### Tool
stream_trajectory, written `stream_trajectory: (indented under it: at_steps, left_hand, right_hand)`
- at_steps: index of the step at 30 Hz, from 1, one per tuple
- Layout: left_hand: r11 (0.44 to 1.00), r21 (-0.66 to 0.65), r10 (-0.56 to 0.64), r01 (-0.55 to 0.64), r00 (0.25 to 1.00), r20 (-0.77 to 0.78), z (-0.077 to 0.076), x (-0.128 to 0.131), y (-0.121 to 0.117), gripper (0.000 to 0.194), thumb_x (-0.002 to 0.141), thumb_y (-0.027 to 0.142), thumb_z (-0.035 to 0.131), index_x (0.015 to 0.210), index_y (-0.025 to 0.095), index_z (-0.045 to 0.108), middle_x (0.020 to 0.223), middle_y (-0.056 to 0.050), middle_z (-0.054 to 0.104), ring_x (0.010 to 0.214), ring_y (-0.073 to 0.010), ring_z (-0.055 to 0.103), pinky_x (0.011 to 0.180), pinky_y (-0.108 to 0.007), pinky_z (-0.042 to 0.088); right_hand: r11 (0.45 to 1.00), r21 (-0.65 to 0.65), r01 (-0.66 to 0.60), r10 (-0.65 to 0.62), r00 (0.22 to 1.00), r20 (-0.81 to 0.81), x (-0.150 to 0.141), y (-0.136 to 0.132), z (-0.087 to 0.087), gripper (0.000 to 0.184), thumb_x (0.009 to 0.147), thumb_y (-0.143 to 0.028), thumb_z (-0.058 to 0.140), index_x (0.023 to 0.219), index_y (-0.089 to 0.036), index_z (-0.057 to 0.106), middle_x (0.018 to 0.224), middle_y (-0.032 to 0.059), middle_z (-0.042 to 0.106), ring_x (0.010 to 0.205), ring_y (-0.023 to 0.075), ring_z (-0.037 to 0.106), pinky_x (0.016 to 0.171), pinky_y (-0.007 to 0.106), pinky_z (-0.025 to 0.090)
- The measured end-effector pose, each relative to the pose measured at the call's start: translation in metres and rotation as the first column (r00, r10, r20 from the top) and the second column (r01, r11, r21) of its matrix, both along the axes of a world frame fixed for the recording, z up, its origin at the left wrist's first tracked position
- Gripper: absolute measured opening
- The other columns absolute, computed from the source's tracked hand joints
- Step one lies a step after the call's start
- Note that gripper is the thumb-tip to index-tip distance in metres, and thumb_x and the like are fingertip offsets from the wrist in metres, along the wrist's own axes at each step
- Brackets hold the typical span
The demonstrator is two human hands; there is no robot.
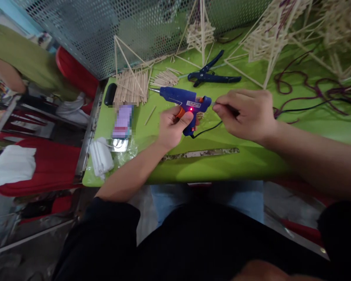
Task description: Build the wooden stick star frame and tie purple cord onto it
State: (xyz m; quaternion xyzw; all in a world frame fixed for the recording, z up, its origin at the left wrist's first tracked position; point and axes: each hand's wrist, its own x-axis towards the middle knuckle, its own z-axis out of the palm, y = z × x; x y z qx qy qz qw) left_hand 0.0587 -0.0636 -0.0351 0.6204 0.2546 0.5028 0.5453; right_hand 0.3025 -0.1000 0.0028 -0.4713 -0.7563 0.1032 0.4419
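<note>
My left hand [174, 127] is wrapped round the handle of a blue hot glue gun [178, 95]. Its metal nozzle points left, its orange trigger sits under my fingers, and a red light glows on its side. At the gun's rear end, my right hand [245, 113] is closed in a pinch on a short pale glue stick [213, 103], mostly hidden by the fingers. A black cord runs from the bottom of the handle and passes behind my right hand. Below the gun a narrow, stained strip [201, 153] lies flat on the green table [260, 164].
Wooden sticks [131, 88] lie in a pile at the left, near a phone [123, 121] and a white charger [101, 156]. Dark blue cutters [210, 74] rest behind the gun. Stick frameworks [201, 35] stand along the perforated metal panel [105, 35]. A person [26, 62] is at far left.
</note>
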Motion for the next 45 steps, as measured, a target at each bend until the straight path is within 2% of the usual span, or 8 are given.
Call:
stream_trajectory:
  at_steps: [9, 14, 21, 28, 32, 35, 40, 45]
  left_hand:
    - [1.0, 0.015, -0.006, 0.006, 1.0, 0.002, 0.002, -0.003, -0.001, 0.059, 0.095, 0.076, 0.088, 0.084, 0.02, 0.075, 0.076, -0.002, 0.08, 0.058, -0.0125, 0.075, 0.049, -0.025, 0.054]
    - [1.0, -0.024, 0.0, 0.0, 1.0, -0.016, 0.004, -0.003, -0.001, 0.062, 0.093, 0.08, 0.088, 0.086, 0.021, 0.073, 0.076, -0.001, 0.08, 0.059, -0.014, 0.076, 0.05, -0.026, 0.055]
    - [0.991, -0.136, 0.017, -0.015, 1.0, 0.016, 0.005, -0.001, 0.003, 0.059, 0.092, 0.079, 0.09, 0.094, 0.022, 0.074, 0.078, 0.0, 0.081, 0.062, -0.0136, 0.076, 0.054, -0.026, 0.059]
    - [0.983, -0.183, 0.023, -0.015, 0.999, 0.045, 0.004, -0.004, 0.005, 0.057, 0.096, 0.078, 0.086, 0.103, 0.023, 0.076, 0.083, 0.002, 0.081, 0.068, -0.012, 0.079, 0.064, -0.025, 0.065]
    - [0.989, -0.148, 0.033, -0.027, 0.999, 0.043, 0.001, -0.001, 0.006, 0.057, 0.095, 0.079, 0.086, 0.1, 0.023, 0.078, 0.084, 0.001, 0.081, 0.066, -0.012, 0.077, 0.062, -0.026, 0.064]
    - [0.993, -0.103, 0.055, -0.052, 0.998, 0.028, -0.002, 0.0, 0.008, 0.059, 0.094, 0.081, 0.086, 0.095, 0.022, 0.078, 0.081, 0.002, 0.078, 0.064, -0.0111, 0.075, 0.061, -0.026, 0.062]
    - [0.992, -0.049, 0.113, -0.112, 0.994, 0.002, -0.001, -0.001, 0.01, 0.064, 0.096, 0.087, 0.078, 0.098, 0.024, 0.084, 0.082, 0.002, 0.078, 0.069, -0.0109, 0.073, 0.067, -0.026, 0.061]
    - [0.995, 0.04, 0.093, -0.092, 0.995, -0.032, 0.004, 0.0, 0.001, 0.069, 0.091, 0.092, 0.08, 0.088, 0.022, 0.081, 0.082, 0.0, 0.076, 0.075, -0.014, 0.073, 0.07, -0.031, 0.06]
  right_hand:
    - [0.972, -0.206, -0.116, 0.061, 0.965, -0.255, -0.007, -0.003, 0.006, 0.051, 0.107, -0.071, 0.075, 0.081, -0.028, 0.074, 0.065, -0.0003, 0.052, 0.061, 0.0165, 0.041, 0.056, 0.035, 0.031]
    - [0.846, -0.404, -0.348, 0.145, 0.88, -0.453, -0.004, 0.003, 0.007, 0.066, 0.099, -0.091, 0.075, 0.082, -0.028, 0.074, 0.057, -0.0042, 0.042, 0.052, 0.0141, 0.029, 0.052, 0.032, 0.021]
    - [0.996, -0.086, -0.029, 0.016, 0.989, -0.147, 0.005, 0.007, -0.001, 0.028, 0.107, -0.059, 0.083, 0.105, -0.031, 0.083, 0.081, 0.0038, 0.067, 0.074, 0.0229, 0.057, 0.077, 0.041, 0.046]
    - [0.996, 0.082, -0.031, 0.037, 0.997, -0.063, 0.018, 0.017, -0.007, 0.062, 0.098, -0.09, 0.078, 0.12, -0.032, 0.083, 0.084, 0.0046, 0.07, 0.072, 0.0239, 0.065, 0.073, 0.045, 0.052]
    - [0.991, -0.039, -0.126, 0.118, 0.978, -0.17, 0.016, 0.019, -0.004, 0.066, 0.092, -0.092, 0.083, 0.11, -0.028, 0.084, 0.081, 0.0045, 0.07, 0.067, 0.0205, 0.059, 0.061, 0.039, 0.044]
    - [0.916, -0.239, -0.321, 0.213, 0.898, -0.385, 0.006, 0.018, -0.009, 0.06, 0.088, -0.084, 0.093, 0.103, -0.027, 0.083, 0.075, 0.0019, 0.068, 0.061, 0.0178, 0.057, 0.054, 0.035, 0.04]
    - [0.656, -0.354, -0.667, 0.2, 0.605, -0.77, -0.021, 0.004, -0.019, 0.054, 0.089, -0.071, 0.099, 0.115, -0.025, 0.085, 0.108, 0.0069, 0.083, 0.064, 0.0154, 0.068, 0.054, 0.033, 0.053]
    - [0.681, -0.367, -0.633, 0.188, 0.635, -0.749, -0.036, -0.011, -0.023, 0.057, 0.075, -0.061, 0.113, 0.109, -0.024, 0.086, 0.1, 0.0046, 0.083, 0.063, 0.0135, 0.067, 0.055, 0.03, 0.058]
